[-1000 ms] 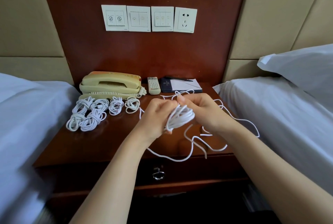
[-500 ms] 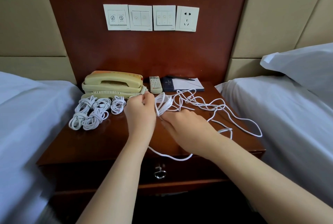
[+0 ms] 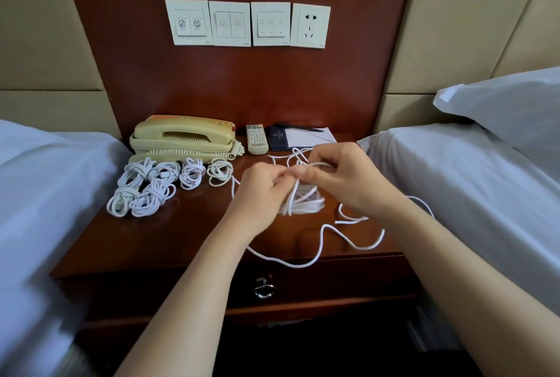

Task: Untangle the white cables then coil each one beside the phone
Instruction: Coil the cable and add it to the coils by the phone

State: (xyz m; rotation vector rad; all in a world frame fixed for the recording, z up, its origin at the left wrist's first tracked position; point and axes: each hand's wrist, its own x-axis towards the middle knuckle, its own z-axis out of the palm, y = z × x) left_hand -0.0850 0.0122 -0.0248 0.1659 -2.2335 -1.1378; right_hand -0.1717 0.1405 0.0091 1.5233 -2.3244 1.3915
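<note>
Both hands grip one white cable (image 3: 303, 201) above the nightstand (image 3: 169, 240); left hand (image 3: 262, 187) and right hand (image 3: 342, 176) pinch its loops; six finished coils (image 3: 157, 185) lie left, near the phone (image 3: 183, 138).

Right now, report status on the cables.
Left hand, right hand both pinching the loose cable. Finished coils lie beside the phone. Slack trails over nightstand edge.

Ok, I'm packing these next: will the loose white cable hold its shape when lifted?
Probably not: the cable snakes in soft bends across the nightstand, so it looks floppy. Likely light, as the left hand and right hand hold it by pinching.
</note>
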